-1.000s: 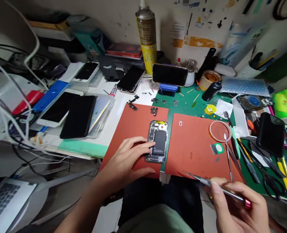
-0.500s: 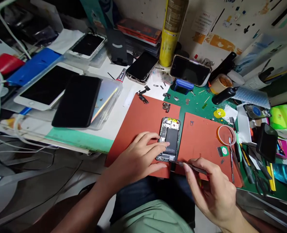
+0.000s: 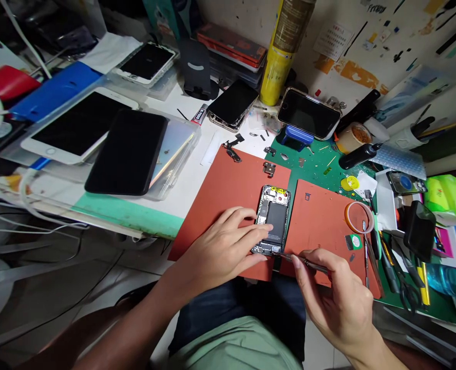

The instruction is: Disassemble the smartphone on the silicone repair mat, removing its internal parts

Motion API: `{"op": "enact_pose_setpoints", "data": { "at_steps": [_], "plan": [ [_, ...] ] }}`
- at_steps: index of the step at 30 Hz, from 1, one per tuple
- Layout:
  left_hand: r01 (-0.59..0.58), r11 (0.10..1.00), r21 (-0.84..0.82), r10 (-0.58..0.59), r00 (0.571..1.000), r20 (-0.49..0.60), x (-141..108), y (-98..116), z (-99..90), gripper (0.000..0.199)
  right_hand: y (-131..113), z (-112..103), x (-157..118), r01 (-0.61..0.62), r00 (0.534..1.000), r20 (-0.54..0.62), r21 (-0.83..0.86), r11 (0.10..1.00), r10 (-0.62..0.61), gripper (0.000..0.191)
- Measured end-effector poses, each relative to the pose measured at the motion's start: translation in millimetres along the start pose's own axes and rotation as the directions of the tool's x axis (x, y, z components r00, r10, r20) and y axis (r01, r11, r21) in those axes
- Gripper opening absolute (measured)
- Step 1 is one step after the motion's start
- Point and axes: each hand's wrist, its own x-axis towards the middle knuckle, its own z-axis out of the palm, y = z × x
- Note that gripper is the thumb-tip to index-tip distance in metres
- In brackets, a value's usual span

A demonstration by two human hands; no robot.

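An opened phone (image 3: 276, 218) with its battery and inner parts showing lies on the reddish-brown mat (image 3: 228, 180). My left hand (image 3: 226, 244) rests on its left side, fingers spread, one fingertip over the battery and the thumb near the lower edge. In my right hand (image 3: 336, 288) a thin metal tool (image 3: 307, 263) is pinched between thumb and fingers, its tip at the phone's bottom end. Small removed parts (image 3: 268, 168) lie above the phone, and a tiny dark piece (image 3: 307, 196) is on the right mat.
Tablets (image 3: 126, 151) and plastic cases are stacked at left. Behind stand a yellow can (image 3: 276, 77) and a propped phone (image 3: 308, 113). A tape roll (image 3: 359, 217), scissors (image 3: 410, 294) and several tools lie at right.
The camera view has shifted slightly. The tool's tip is still at the phone's bottom end, and both hands keep nearly the same pose.
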Motion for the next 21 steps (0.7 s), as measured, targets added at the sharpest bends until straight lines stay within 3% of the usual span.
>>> {"op": "enact_pose_setpoints", "data": {
  "at_steps": [4,8,11,16,21],
  "plan": [
    [0.001,1.0,0.001,-0.001,1.0,-0.005,1,0,-0.7,0.048,-2,0,2,0.036,0.999,0.026,0.013,0.999,-0.036,0.021],
    [0.0,1.0,-0.01,0.0,1.0,-0.003,1,-1,0.4,0.051,-3,-5,7,0.089,0.982,0.164,0.045,0.995,-0.096,0.022],
    [0.0,1.0,-0.014,0.0,1.0,-0.002,1,-1,1.5,0.053,-2,-8,13,0.148,0.968,0.21,-0.043,0.988,-0.136,0.019],
    [0.002,0.999,-0.039,-0.002,1.0,0.01,0,-2,2.6,0.053,-4,-12,21,0.2,0.917,0.35,0.013,0.98,-0.192,0.021],
    [0.003,0.999,-0.049,-0.003,1.0,0.003,0,-4,3.7,0.054,-2,-13,21,0.202,0.932,0.308,-0.007,0.979,-0.19,0.02]
  ]
}}
